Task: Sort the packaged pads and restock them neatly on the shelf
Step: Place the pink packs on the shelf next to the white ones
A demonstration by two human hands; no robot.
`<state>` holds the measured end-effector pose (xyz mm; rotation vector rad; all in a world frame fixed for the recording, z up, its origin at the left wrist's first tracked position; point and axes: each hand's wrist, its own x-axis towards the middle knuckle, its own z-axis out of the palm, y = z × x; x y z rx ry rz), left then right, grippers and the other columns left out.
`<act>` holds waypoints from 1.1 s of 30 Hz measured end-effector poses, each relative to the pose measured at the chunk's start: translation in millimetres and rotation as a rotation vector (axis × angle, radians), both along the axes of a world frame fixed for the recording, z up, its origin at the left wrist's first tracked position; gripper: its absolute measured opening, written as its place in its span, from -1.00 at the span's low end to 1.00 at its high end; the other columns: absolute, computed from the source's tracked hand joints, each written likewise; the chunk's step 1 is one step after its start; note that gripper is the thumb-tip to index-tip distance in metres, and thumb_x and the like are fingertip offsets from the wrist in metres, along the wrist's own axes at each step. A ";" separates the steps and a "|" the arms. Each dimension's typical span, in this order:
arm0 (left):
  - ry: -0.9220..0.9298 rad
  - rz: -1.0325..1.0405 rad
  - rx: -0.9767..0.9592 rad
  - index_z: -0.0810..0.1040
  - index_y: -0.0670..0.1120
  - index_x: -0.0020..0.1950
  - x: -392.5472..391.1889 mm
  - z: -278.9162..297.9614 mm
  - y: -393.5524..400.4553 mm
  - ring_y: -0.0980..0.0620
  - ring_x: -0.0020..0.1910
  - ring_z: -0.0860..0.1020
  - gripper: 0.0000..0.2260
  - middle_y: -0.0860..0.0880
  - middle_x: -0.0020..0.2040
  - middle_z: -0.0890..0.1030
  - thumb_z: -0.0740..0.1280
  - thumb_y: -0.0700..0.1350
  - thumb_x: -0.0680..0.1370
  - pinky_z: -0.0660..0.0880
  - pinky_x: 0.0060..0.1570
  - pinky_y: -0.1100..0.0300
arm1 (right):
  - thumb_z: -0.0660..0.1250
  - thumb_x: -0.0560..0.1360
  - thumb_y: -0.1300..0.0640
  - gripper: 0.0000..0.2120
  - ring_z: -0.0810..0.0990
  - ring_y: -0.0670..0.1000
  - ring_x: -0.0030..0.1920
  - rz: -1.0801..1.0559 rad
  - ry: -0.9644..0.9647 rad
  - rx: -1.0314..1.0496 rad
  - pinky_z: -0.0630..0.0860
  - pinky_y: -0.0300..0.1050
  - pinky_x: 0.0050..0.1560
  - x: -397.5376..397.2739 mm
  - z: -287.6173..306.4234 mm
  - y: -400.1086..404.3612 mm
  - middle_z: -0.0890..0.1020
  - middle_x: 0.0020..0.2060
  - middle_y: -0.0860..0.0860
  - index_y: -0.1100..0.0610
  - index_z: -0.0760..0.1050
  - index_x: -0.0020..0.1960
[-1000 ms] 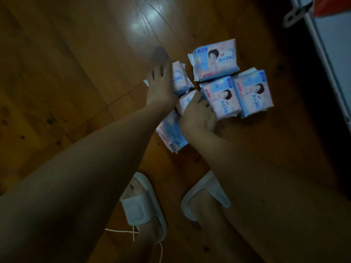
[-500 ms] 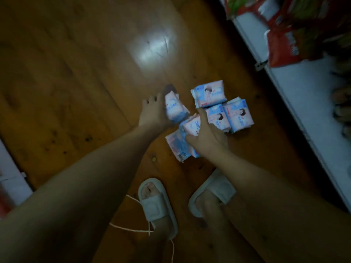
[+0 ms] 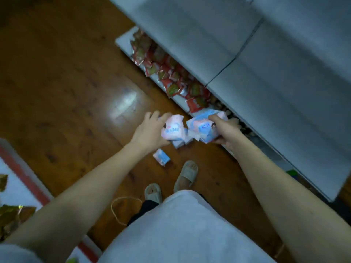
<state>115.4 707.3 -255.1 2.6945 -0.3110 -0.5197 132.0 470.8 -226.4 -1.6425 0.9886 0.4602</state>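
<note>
Left hand (image 3: 150, 132), centre of the frame: grip clenched round a pink-and-white pad pack (image 3: 173, 130) printed "240"; the pack juts out to the right of the palm, fingers curled over its top edge. Right hand (image 3: 227, 130), just right of centre: grip clasps a bundle of blue-and-pink pad packs (image 3: 202, 128); the bundle lies to the left of the palm, thumb over its upper edge, fingers underneath. The count in the bundle cannot be told owing to blur. The two held lots sit close together, apparently not touching.

On the wooden floor (image 3: 62, 88) below the hands: a pair of packs (image 3: 180, 142) directly under the left-hand pack, partly hidden by it, and a single blue pack (image 3: 161, 157) lower, beside a slippered foot (image 3: 186, 176).

White shelf (image 3: 275, 76), upper right of the frame; red snack packets (image 3: 171, 73) line the tier beneath it.
</note>
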 end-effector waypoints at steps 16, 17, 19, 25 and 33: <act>-0.188 -0.391 -0.246 0.33 -0.06 0.35 47.1 209.0 -109.4 -0.05 0.17 0.33 -0.24 -0.08 0.16 0.37 0.36 0.13 0.18 0.37 0.24 0.11 | 0.35 0.54 0.18 -0.68 0.65 0.08 -0.03 -0.167 -0.510 0.143 0.63 0.16 0.03 -53.2 221.6 -84.7 0.58 0.14 0.08 0.08 0.32 0.23; -0.216 -0.395 -0.248 0.36 -0.05 0.31 53.3 217.5 -117.9 -0.06 0.15 0.36 -0.28 -0.08 0.14 0.40 0.37 0.12 0.17 0.40 0.18 0.11 | 0.35 0.53 0.24 -0.56 0.64 0.09 0.02 -0.144 -0.550 0.185 0.61 0.17 0.10 -54.5 226.0 -94.7 0.55 0.16 0.06 0.05 0.26 0.33; -0.281 -0.400 -0.265 0.40 -0.03 0.18 64.7 232.1 -136.9 -0.07 0.04 0.45 -0.39 -0.06 0.04 0.48 0.44 0.07 0.17 0.46 -0.01 0.12 | 0.36 0.49 0.38 -0.25 0.62 0.08 0.08 -0.080 -0.627 0.219 0.59 0.07 0.13 -58.5 230.5 -116.3 0.49 0.19 0.03 -0.09 0.10 0.49; -0.342 -0.447 -0.339 0.40 0.02 0.07 79.8 266.1 -207.7 -0.01 -0.17 0.58 -0.46 0.01 -0.12 0.62 0.56 0.01 0.19 0.51 -0.25 0.13 | 0.42 0.29 0.39 -0.01 0.58 0.09 -0.03 0.178 -0.746 -0.426 0.56 -0.04 -0.03 -60.1 240.9 -186.0 0.45 0.19 0.11 -0.20 0.04 0.51; -0.322 -0.564 -0.234 0.25 -0.06 0.05 93.4 291.8 -297.2 -0.03 -0.26 0.47 -0.40 -0.03 -0.19 0.53 0.58 0.00 0.26 0.29 -0.50 0.32 | 0.59 0.29 0.02 -0.27 0.58 0.14 -0.01 0.204 -0.630 -0.816 0.38 -0.18 -0.08 -46.0 244.5 -272.4 0.53 0.03 0.07 -0.17 0.33 0.37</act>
